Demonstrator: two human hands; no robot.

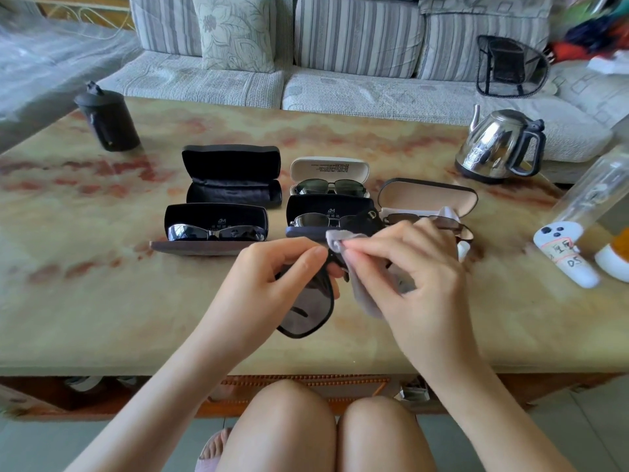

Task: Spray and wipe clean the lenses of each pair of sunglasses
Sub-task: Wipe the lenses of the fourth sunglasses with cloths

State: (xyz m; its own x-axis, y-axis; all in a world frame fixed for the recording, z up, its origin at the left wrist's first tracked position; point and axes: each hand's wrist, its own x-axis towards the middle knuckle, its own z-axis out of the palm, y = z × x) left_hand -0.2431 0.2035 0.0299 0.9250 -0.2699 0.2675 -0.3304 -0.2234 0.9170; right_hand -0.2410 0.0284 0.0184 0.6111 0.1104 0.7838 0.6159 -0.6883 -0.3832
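My left hand (272, 270) grips a pair of black-framed sunglasses (306, 308) by the frame, held above the table's near half with one dark lens hanging down. My right hand (405, 267) pinches a grey cloth (371, 291) against the upper part of those sunglasses. Behind my hands lie several open cases: an empty black case (231, 175), a black case with wraparound sunglasses (216, 231), a white case with dark sunglasses (329, 186), a dark case with sunglasses (320, 218) and a tan-lined case with brown sunglasses (429, 218). A white spray bottle (565, 253) lies at the right.
The marble-patterned table (102, 284) carries a black cylindrical container (107, 117) at the far left and a steel kettle (500, 144) at the far right. A clear bottle (595, 189) stands at the right edge. A striped sofa (306, 63) runs behind the table.
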